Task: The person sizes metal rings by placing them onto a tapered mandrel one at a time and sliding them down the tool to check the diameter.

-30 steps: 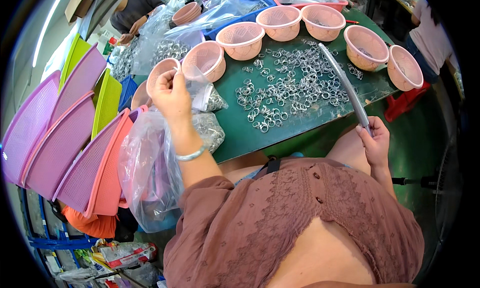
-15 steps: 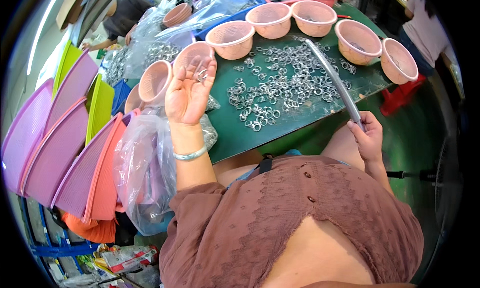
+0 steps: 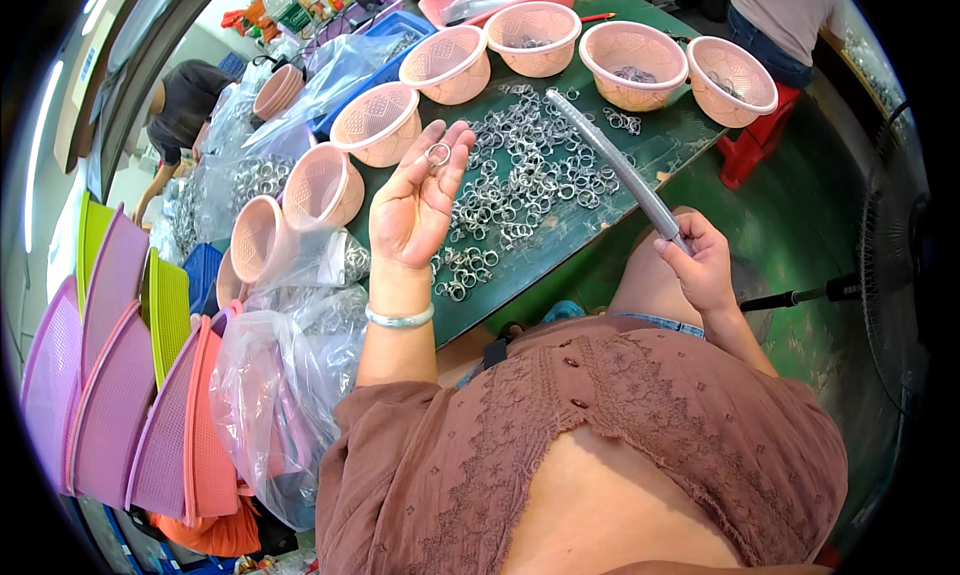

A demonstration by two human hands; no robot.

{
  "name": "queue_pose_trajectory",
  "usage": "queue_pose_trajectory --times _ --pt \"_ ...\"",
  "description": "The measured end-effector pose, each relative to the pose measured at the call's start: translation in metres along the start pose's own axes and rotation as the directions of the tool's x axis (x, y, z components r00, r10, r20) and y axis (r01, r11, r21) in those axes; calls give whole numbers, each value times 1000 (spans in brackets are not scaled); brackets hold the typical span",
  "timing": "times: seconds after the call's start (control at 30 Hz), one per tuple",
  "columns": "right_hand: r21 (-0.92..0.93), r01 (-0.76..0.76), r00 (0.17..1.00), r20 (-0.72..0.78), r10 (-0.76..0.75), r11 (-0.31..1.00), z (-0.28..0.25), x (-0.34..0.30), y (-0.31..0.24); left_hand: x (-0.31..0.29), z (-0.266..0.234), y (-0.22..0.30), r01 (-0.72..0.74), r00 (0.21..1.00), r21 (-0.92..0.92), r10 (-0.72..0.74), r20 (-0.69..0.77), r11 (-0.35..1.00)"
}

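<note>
Left hand, yours (image 3: pixel 420 200): palm turned up, fingers loosely extended and partly open, a pale bracelet (image 3: pixel 400 318) at the wrist. One metal ring (image 3: pixel 438 164) sits at the fingers, just beside the thumb tip; whether you pinch it or it merely rests there, I cannot tell.

Right hand, yours (image 3: pixel 698 260): fingers and thumb closed around the lower end of one long grey rod (image 3: pixel 622 172). The rod slants up and to the left, its far tip above the loose rings.

Loose rings (image 3: pixel 535 165): many, silver-coloured, spread in a heap on the green table (image 3: pixel 668 145) before you, between your two hands and beyond.

Pink bowls: an arc around the heap. The rightmost bowl (image 3: pixel 718 110) and the two bowls next along hold small metal pieces.

To your left: a clear plastic bag (image 3: pixel 265 395), just beside nested purple baskets (image 3: pixel 110 395), with green and coral ones among them.

To your right: a red stool (image 3: pixel 745 155) beneath a seated person in a pale top (image 3: pixel 795 5).
</note>
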State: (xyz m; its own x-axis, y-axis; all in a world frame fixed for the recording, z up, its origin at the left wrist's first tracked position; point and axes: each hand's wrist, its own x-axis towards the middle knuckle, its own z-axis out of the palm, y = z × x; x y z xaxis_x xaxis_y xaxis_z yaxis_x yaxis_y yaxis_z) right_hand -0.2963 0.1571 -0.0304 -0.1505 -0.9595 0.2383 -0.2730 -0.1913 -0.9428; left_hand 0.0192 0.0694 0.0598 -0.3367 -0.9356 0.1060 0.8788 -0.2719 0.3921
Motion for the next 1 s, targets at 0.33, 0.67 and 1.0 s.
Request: queue_pose_trajectory --times 0.33,0.67,1.0 --pt "-13 64 996 61 -63 998 -5 10 -4 22 3 -27 -52 997 270 33 76 961" --pt "70 204 943 252 -216 976 17 14 -19 27 4 -48 -133 988 477 79 133 869" --pt "-46 409 905 146 -399 911 44 27 -30 17 -19 -56 -70 995 456 94 -32 887"
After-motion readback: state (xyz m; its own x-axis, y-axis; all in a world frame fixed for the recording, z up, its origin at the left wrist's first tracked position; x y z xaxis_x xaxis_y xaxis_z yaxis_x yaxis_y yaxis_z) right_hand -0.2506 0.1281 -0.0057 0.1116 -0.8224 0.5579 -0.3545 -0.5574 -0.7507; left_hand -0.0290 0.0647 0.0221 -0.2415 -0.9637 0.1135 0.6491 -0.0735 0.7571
